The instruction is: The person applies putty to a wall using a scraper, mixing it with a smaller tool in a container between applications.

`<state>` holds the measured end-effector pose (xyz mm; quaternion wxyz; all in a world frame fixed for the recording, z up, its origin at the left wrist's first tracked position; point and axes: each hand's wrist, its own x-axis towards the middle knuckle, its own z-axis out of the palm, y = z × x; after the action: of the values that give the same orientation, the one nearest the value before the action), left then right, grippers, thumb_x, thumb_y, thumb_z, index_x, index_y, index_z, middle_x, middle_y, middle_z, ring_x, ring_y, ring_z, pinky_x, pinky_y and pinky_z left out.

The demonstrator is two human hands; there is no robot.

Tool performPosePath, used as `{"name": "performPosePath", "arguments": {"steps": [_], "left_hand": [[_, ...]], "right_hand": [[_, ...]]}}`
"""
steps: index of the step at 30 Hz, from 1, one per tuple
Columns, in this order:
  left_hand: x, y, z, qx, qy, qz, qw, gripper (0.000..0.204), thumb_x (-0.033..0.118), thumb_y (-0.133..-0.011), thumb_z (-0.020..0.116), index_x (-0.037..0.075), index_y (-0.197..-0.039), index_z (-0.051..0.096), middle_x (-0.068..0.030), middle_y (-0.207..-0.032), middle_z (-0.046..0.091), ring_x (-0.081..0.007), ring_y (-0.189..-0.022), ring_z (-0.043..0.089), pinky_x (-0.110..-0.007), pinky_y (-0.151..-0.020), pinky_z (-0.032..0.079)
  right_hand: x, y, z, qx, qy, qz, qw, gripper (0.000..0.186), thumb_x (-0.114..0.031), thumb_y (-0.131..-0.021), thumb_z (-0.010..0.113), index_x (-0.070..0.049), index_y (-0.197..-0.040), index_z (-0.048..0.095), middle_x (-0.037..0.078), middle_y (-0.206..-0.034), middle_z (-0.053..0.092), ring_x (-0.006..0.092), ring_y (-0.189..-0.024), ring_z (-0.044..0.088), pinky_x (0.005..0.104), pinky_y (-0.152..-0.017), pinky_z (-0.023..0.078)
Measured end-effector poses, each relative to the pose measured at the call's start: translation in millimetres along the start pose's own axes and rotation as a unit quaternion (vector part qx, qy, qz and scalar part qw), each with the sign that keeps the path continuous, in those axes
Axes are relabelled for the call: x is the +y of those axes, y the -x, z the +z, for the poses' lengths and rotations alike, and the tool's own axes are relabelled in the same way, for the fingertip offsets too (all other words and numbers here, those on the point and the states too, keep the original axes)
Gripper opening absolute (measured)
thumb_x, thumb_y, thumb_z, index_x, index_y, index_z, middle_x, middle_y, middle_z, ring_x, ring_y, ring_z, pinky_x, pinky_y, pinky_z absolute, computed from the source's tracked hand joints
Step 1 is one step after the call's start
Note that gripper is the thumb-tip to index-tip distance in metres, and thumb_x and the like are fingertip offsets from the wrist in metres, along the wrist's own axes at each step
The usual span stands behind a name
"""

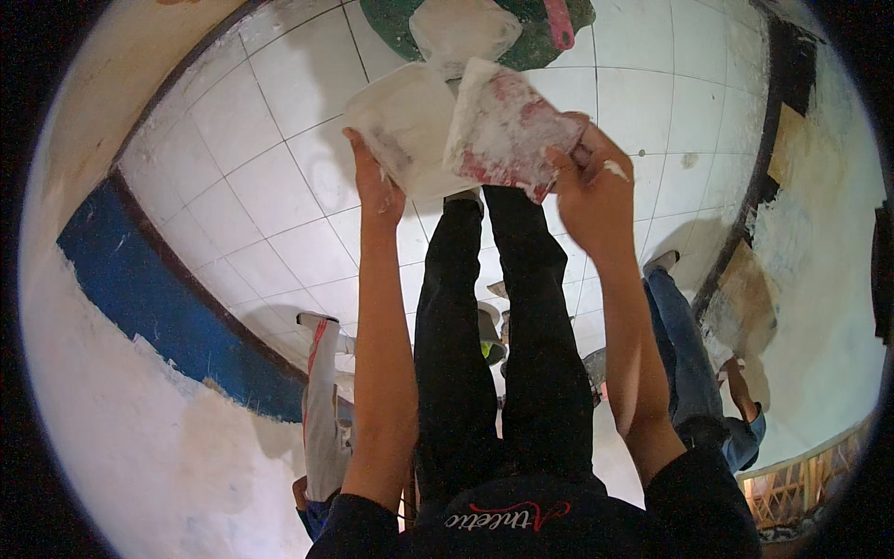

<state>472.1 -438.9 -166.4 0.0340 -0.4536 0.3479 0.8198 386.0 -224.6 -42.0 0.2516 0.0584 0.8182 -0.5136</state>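
Observation:
My left hand [377, 184] grips the edge of a pale, translucent square plastic plate [399, 116] streaked with white paste. In my right hand [596, 182] is a red flat square spreader [517, 126], its face thickly smeared with white paste. The two squares meet side by side in front of me, the spreader's left edge lapping the pale plate. White paste also sticks to the back of my right hand. Just beyond them, a whitish lump or bag [464, 35] rests on a round green sheet or tray [391, 23], beside a pink-handled tool [560, 23].
White floor tiles [270, 177] lie underfoot. A wall with a blue painted band [158, 289] rises at left, a pale patchy wall [819, 242] at right. One person in grey trousers [321, 410] is behind left, another in blue jeans [684, 354] at right.

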Motion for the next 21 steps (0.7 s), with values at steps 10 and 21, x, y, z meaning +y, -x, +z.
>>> {"name": "performPosePath", "arguments": {"steps": [10,21], "left_hand": [[-4.6,10.1,39.0,-0.037,0.025,-0.011,0.999,0.077,0.064,-0.096,0.033,0.001,-0.141,0.035,-0.0141,-0.134,0.05,-0.0272,-0.122,0.05,-0.04,-0.105,0.04],[-9.6,10.5,42.1,-0.003,0.009,-0.026,1.0,0.083,0.066,-0.095,0.034,-0.002,-0.143,0.032,-0.0165,-0.14,0.045,-0.0282,-0.128,0.046,-0.04,-0.108,0.038]], "right_hand": [[-37.5,12.0,62.9,0.034,0.222,-0.094,0.97,0.017,0.001,-0.08,0.061,0.002,-0.097,0.058,0.022,-0.072,0.06,0.0371,-0.062,0.062,0.0371,-0.056,0.047],[-19.1,20.7,51.2,0.038,0.212,-0.025,0.976,0.01,-0.001,-0.086,0.061,0.004,-0.095,0.059,0.017,-0.074,0.063,0.0208,-0.065,0.066,0.0294,-0.055,0.05]]}}
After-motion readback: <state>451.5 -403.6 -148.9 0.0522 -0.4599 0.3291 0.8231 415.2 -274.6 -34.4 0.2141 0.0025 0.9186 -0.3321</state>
